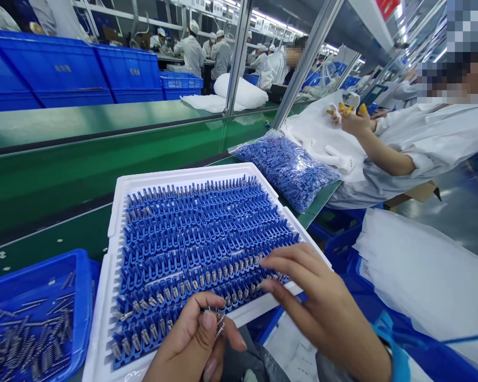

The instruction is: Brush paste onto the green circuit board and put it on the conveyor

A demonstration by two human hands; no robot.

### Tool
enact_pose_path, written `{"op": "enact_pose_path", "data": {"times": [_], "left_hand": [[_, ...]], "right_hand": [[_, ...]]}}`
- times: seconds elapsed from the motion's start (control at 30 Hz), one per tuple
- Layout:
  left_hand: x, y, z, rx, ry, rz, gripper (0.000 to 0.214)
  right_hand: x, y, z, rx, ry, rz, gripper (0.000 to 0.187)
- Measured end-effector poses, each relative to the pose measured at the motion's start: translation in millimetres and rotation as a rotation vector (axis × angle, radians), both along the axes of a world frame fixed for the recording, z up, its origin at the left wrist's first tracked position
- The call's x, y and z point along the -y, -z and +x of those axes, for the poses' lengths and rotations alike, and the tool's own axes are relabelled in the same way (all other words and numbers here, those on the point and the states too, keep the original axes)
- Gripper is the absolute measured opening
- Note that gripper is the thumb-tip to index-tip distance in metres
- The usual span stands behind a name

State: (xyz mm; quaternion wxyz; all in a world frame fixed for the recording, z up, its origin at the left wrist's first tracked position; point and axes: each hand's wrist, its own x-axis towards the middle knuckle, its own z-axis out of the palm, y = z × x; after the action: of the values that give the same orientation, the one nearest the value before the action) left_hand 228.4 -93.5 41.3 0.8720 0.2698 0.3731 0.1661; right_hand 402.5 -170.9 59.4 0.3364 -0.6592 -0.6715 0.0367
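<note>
Left hand (193,345) pinches a steel spring (220,324), right hand (322,302) over the blue rack (207,249).

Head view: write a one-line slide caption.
Left hand holds a metal spring above a white tray of blue-racked springs, right hand over the rows.

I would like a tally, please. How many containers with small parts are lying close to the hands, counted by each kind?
White tray with blue comb inserts: 1
Blue bin of loose metal springs: 1
Clear plastic bag of blue parts: 1
Total: 3
</note>
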Motion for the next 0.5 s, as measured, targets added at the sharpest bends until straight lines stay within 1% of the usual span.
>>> {"op": "enact_pose_path", "data": {"times": [0.1,0.2,0.3,0.37,0.5], "left_hand": [[0.0,1.7,-2.1,-0.007,0.009,0.051,0.049],[-0.5,2.5,-5.2,-0.016,0.004,0.085,0.050],[0.3,5.1,-8.3,0.010,0.025,0.093,0.048],[1.6,8.2,-10.2,0.045,0.055,0.117,0.048],[2.8,14.8,-13.4,0.073,0.076,0.248,0.051]], "right_hand": [[-1.0,-9.6,-25.9,-0.149,-0.150,-0.037,0.017],[-6.0,-10.6,-39.5,-0.211,-0.213,-0.050,0.022],[-11.8,-7.0,-42.1,-0.247,-0.251,-0.046,0.022],[-14.2,-4.1,-42.0,-0.243,-0.286,-0.044,0.018],[-15.3,2.6,-39.9,-0.230,-0.365,-0.022,0.023]]}}
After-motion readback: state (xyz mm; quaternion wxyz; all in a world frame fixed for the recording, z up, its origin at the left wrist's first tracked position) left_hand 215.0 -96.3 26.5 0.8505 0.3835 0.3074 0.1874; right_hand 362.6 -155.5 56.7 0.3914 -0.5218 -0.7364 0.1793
